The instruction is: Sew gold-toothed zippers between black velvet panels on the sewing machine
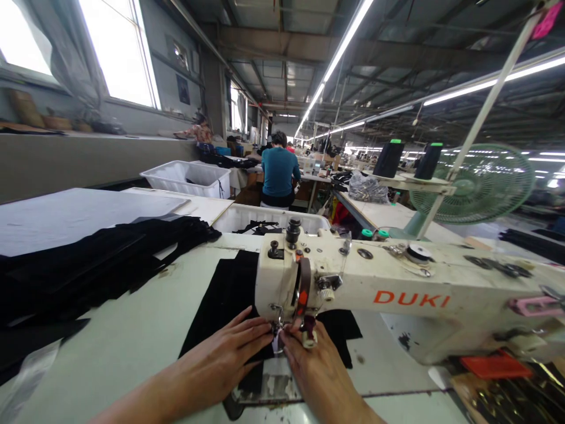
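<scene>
Black fabric (220, 300) lies under the head of a cream sewing machine (353, 282) marked DUKI. My left hand (229, 353) rests on this fabric with its fingers stretched flat, the tips just left of the needle area. My right hand (315, 365) presses down on the right side of the needle, thumb and fingers apart. The machine's brown lever and lower parts partly cover its fingertips. Between my fingertips, at the presser foot, shows a small whitish piece (278, 341); whether it is cloth or metal I cannot tell.
A pile of black cloth pieces (110, 259) covers the table's left side. Behind the machine stand white bins (189, 176). Black thread cones (388, 158) and a green fan (477, 182) are on the right, above a red tray (497, 364). A person (279, 171) sits ahead.
</scene>
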Demonstrator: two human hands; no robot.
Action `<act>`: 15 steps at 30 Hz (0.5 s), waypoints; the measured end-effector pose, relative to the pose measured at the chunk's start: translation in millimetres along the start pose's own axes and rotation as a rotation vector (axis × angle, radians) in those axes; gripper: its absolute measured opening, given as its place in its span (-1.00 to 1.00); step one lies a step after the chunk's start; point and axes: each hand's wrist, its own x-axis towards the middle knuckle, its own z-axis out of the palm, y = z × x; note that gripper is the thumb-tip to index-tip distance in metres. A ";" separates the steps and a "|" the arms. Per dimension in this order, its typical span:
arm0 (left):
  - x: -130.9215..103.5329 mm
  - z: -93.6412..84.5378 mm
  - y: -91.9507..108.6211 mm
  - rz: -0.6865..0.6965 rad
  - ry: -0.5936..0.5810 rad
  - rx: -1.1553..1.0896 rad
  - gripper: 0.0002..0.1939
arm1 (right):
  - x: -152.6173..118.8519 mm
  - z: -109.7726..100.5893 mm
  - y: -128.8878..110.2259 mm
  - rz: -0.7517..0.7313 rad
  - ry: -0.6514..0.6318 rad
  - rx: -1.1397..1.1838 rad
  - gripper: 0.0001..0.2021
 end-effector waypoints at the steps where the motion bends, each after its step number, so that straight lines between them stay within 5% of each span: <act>1: 0.4 -1.9 1.4 -0.018 -0.014 -0.024 -0.47 | 0.4 -0.5 0.1 -0.012 0.008 0.003 -0.63; 9: 0.6 -18.1 17.3 -0.166 -0.069 -0.077 -0.53 | -3.5 -4.8 15.4 -0.228 0.053 -0.153 -0.70; 15: -10.2 -15.1 20.0 -0.179 -0.099 -0.011 -0.24 | -9.4 1.4 35.6 -0.401 0.045 -0.307 -0.74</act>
